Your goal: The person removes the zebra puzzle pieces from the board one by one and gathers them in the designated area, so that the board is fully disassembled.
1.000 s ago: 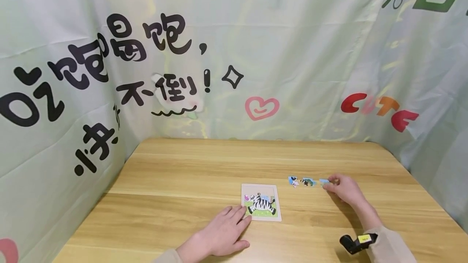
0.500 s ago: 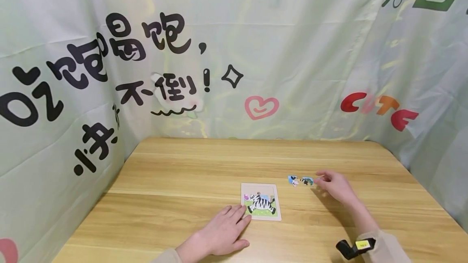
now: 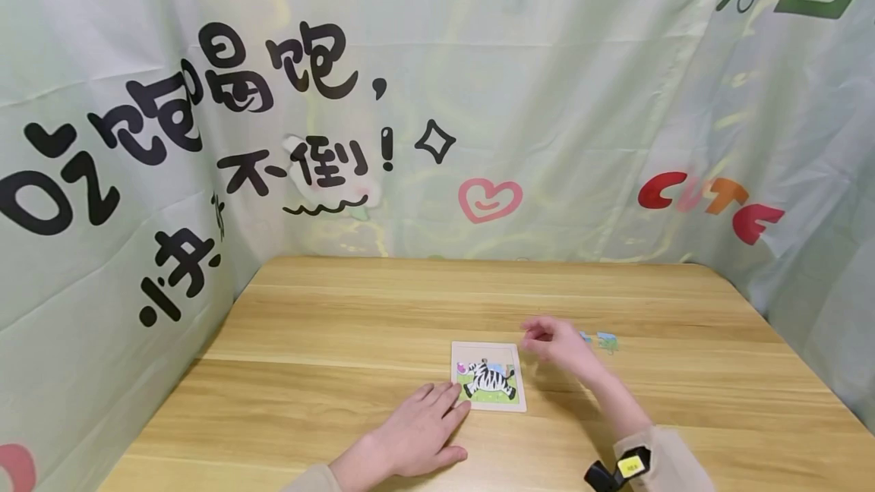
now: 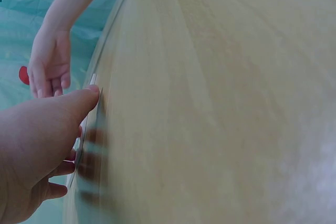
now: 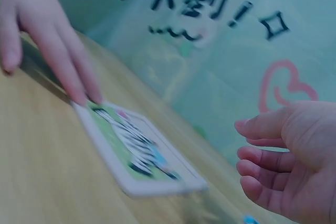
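Note:
A square zebra puzzle point(image 3: 488, 387) in a pale frame lies on the table, its upper part bare board. My left hand point(image 3: 424, 431) lies with straight fingers on the puzzle's left edge, also seen as the left hand point(image 5: 47, 30) in the right wrist view. Past the puzzle's upper right corner hovers my right hand point(image 3: 557, 344), fingers loosely bent. In the right wrist view, nothing shows between the fingers of the right hand point(image 5: 289, 163). A blue and green puzzle piece point(image 3: 607, 341) lies to its right; another piece point(image 3: 585, 337) is mostly hidden behind the hand.
The wooden table point(image 3: 342, 325) extends to a printed cloth curtain point(image 3: 581, 97) at its back and sides. A black wrist camera point(image 3: 618, 469) with a yellow label sits at my right sleeve.
My right hand has moved left from the rightmost piece, past the other loose pieces, towards the puzzle. The rightmost piece still lies on the table. My left hand has stayed still.

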Action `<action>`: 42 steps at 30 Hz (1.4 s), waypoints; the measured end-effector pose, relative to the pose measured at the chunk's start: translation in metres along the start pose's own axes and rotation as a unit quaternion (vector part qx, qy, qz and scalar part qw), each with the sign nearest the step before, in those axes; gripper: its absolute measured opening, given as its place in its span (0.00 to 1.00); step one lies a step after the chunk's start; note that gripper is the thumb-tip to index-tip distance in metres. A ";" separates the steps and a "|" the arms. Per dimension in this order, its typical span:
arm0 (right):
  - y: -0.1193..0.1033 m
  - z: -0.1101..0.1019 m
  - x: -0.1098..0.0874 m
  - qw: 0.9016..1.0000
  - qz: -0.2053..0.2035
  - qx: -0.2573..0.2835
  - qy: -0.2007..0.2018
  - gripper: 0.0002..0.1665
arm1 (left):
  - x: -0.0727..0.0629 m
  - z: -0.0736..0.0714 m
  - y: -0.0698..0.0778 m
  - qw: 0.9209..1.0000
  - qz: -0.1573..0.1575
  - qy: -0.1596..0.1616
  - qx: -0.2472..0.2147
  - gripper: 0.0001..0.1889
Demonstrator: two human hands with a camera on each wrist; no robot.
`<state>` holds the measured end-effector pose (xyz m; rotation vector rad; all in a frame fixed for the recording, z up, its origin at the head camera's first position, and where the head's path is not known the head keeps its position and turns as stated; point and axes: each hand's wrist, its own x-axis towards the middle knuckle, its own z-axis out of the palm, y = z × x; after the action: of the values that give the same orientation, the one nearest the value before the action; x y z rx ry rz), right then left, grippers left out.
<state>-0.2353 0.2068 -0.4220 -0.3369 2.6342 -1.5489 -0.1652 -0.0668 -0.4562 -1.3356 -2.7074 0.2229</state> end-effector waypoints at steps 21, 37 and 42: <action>-0.009 0.076 0.009 0.995 -0.044 -0.078 -0.047 0.16 | 0.000 0.001 0.001 1.000 -0.001 -0.006 -0.002 0.35; -0.010 0.079 0.008 0.977 -0.101 -0.179 -0.045 0.14 | 0.000 -0.001 0.000 1.000 0.003 -0.005 0.003 0.35; -0.012 0.080 0.010 0.976 -0.094 -0.190 -0.052 0.13 | 0.000 0.000 0.000 1.000 0.006 0.002 0.002 0.35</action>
<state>-0.2294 0.1309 -0.4507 -0.6883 2.8713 -1.0195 -0.1654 -0.0669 -0.4559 -1.3489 -2.6955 0.2260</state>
